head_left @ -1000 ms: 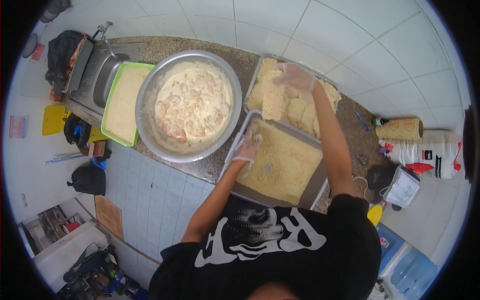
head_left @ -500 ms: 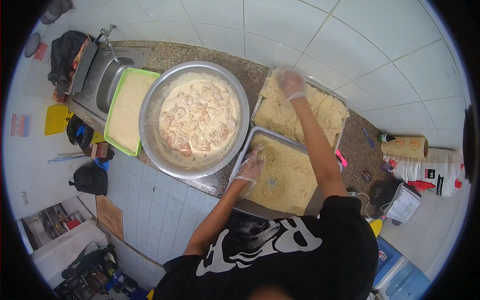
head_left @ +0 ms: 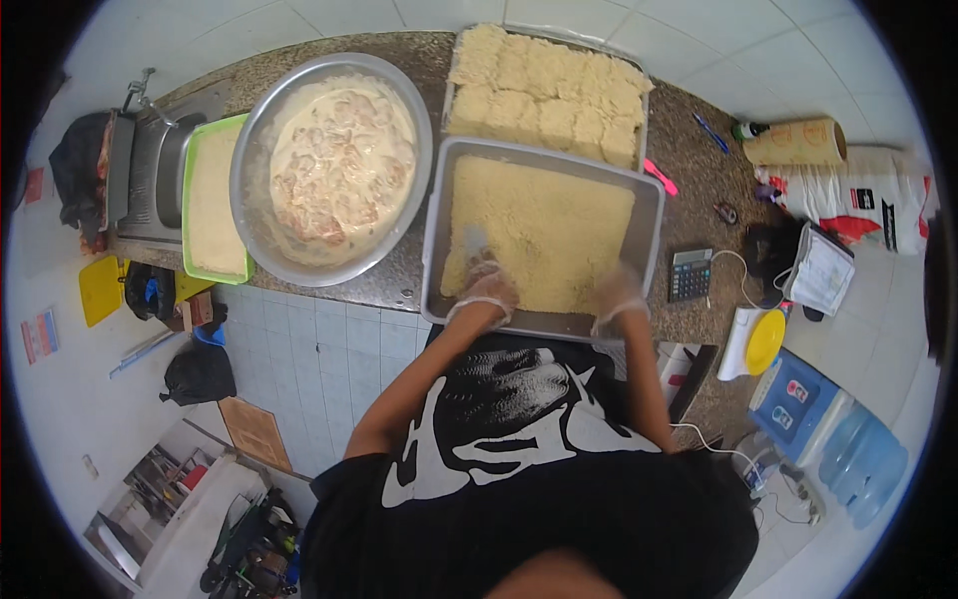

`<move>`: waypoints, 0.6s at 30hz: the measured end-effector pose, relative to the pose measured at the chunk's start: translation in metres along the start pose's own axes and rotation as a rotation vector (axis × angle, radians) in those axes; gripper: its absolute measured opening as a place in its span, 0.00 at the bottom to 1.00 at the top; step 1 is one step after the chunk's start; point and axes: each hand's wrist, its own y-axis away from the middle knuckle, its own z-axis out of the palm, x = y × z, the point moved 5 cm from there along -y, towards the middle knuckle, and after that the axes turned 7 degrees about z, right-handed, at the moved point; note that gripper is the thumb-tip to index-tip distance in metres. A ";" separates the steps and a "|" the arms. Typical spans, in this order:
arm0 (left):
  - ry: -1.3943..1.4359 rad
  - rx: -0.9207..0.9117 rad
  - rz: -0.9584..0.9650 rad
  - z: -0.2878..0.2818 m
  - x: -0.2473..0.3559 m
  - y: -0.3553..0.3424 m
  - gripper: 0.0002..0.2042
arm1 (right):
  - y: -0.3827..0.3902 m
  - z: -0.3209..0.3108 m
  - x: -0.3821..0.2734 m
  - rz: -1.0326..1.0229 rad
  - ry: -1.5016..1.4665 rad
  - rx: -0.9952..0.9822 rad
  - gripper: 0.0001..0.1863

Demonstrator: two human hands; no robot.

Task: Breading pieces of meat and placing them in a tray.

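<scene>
Moved: the right hand (head_left: 621, 297) has gone from the coated pieces (head_left: 544, 85) to the near right part of the grey tub (head_left: 647, 225), and the left hand (head_left: 488, 290) now sits farther inside that tub.
Tub: at the near edge of the desk (head_left: 704, 215), its crumbs (head_left: 549, 215) spreading ahead of and between the hands.
Left hand: gloved, laid on the crumbs at the near left, a grey patch just beyond it; finger spread cannot be told.
Right hand: gloved, well apart from the left (motion blurs it, so its grip cannot be told).
Coated pieces: in rows in a tray (head_left: 645, 125) behind the tub, toward the desk's wall edge, beyond both hands.
</scene>
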 end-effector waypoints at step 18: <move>0.879 0.814 -0.060 -0.026 -0.031 0.028 0.28 | -0.045 -0.001 -0.068 -0.211 0.035 0.471 0.15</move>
